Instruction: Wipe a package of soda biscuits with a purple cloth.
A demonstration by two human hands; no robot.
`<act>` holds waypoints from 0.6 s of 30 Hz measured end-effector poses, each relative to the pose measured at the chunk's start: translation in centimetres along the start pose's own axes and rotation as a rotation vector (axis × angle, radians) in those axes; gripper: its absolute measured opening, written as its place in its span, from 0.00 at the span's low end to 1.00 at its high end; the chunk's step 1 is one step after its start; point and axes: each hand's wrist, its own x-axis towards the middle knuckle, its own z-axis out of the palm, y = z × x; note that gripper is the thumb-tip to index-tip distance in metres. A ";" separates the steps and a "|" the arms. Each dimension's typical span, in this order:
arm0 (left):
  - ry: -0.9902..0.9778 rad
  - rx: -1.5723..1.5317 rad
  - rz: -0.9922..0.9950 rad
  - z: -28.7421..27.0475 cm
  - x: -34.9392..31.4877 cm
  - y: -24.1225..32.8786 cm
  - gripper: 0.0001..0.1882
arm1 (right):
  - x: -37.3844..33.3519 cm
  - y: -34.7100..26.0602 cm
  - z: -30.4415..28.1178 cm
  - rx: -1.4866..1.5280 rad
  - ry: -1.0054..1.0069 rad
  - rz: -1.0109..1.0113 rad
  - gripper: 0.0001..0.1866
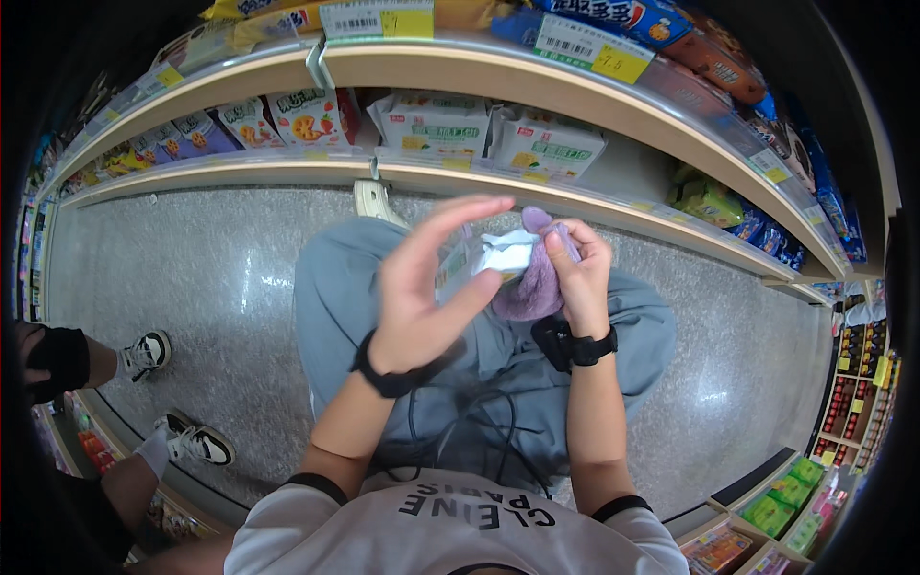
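My right hand [585, 278] pinches a fuzzy purple cloth [535, 290], its thumb pressed on the upper part and the rest hanging below. Against the cloth's left side is a crumpled white piece [505, 253], which looks like thin wrapping or tissue; its exact kind is unclear. Slightly blurred, my left hand [417, 292] is raised to the left of both, with thumb and forefinger spread wide apart. The thumb tip comes close to the white piece; whether it touches is hard to tell. Something clear, like plastic film, shows faintly between the left fingers.
I sit cross-legged on a grey speckled floor [240, 249]. Ahead, a wooden shelf [498, 81] with price tags holds boxed and bagged snacks [436, 125]. Another person's legs and black-and-white sneakers [201, 441] are at left. Green packs [781, 498] fill a low rack at lower right.
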 end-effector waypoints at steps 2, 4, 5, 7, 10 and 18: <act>0.107 -0.251 -0.015 0.6 2.1 6.0 0.44 | 0.1 -0.7 0.2 -0.023 0.009 0.030 0.05; -0.246 -0.881 0.460 -0.4 5.2 7.4 0.51 | 0.1 -1.1 0.0 -0.023 0.000 0.013 0.05; -0.271 -0.835 0.457 -1.2 5.8 8.9 0.51 | 0.0 -1.6 0.0 -0.023 -0.009 0.027 0.05; -0.225 -0.655 0.386 -3.3 6.0 10.6 0.51 | 0.3 -2.1 0.9 0.032 0.003 0.022 0.04; -0.238 -0.594 0.311 -3.2 4.7 9.6 0.51 | 0.2 -1.1 0.6 0.024 0.000 0.031 0.04; -0.302 -0.485 0.347 0.7 5.2 9.1 0.52 | -0.3 -1.2 0.7 0.008 0.002 -0.003 0.06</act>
